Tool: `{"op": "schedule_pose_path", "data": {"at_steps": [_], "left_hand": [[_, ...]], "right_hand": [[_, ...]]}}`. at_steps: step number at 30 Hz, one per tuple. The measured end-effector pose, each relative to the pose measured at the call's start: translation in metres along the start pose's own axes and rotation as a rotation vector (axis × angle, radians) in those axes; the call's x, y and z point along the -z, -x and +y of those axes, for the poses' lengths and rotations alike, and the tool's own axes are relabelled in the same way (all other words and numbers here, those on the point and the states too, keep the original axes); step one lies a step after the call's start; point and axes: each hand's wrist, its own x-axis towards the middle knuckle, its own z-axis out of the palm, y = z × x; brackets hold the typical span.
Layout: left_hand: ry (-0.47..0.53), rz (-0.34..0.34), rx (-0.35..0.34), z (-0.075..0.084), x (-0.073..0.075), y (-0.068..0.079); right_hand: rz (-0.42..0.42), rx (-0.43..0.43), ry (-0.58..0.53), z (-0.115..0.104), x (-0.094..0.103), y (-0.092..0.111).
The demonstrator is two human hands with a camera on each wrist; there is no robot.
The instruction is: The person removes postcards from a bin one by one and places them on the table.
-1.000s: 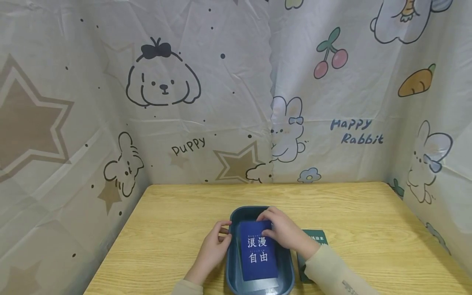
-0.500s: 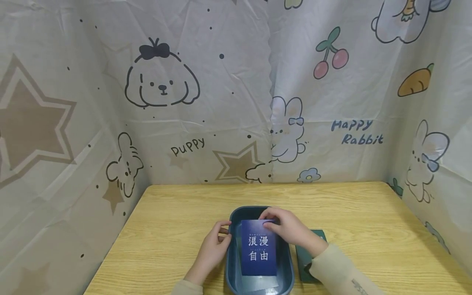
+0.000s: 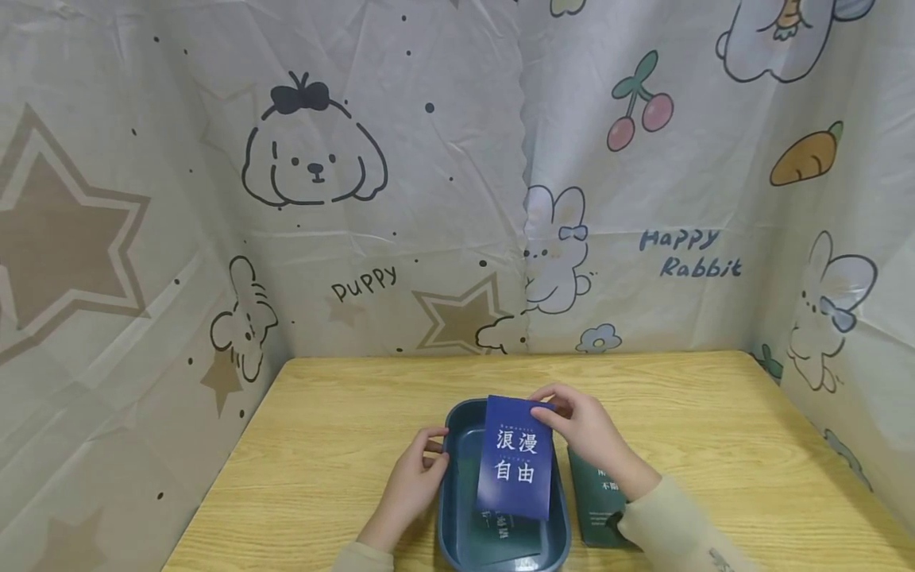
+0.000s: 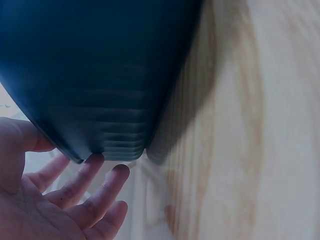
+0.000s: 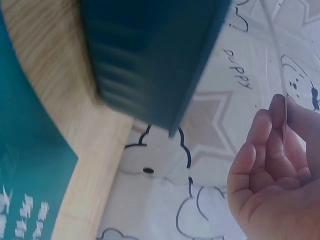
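Observation:
My right hand (image 3: 586,421) pinches a thin blue card (image 3: 516,465) with white characters by its upper right corner. The card is tilted above a dark blue-green tray (image 3: 445,508). In the right wrist view, the card (image 5: 278,55) shows edge-on as a thin strip between thumb and fingers. A dark green card (image 3: 500,540) with white characters lies in the tray, partly hidden by the blue one. At the tray's left rim, my left hand (image 3: 416,469) touches the edge with relaxed fingers; the left wrist view shows its fingertips (image 4: 94,159) against the tray's outer side.
Right of the tray, partly under the right forearm, a green item (image 3: 599,516) with white print lies on the wooden table (image 3: 343,429). Patterned cloth (image 3: 429,199) hangs along the back and both sides.
My right hand has lifted the blue card and moved it up and to the right, uncovering more of the green card in the tray. The left hand has stayed at the rim.

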Motion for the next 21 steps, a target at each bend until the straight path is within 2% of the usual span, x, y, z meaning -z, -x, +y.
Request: {"op": "schedule_pose_path", "data": {"at_steps": [6, 14, 21], "left_hand": [[-0.010, -0.001, 0.017, -0.002, -0.001, -0.001], [-0.011, -0.002, 0.018, 0.001, -0.001, -0.001], [-0.011, 0.004, 0.026, 0.001, -0.001, 0.000]], "right_hand": [[0.044, -0.050, -0.001, 0.007, 0.022, 0.003], [0.061, -0.100, 0.016, 0.023, 0.047, 0.007], [0.066, -0.110, 0.080, 0.041, 0.062, 0.012]]}}
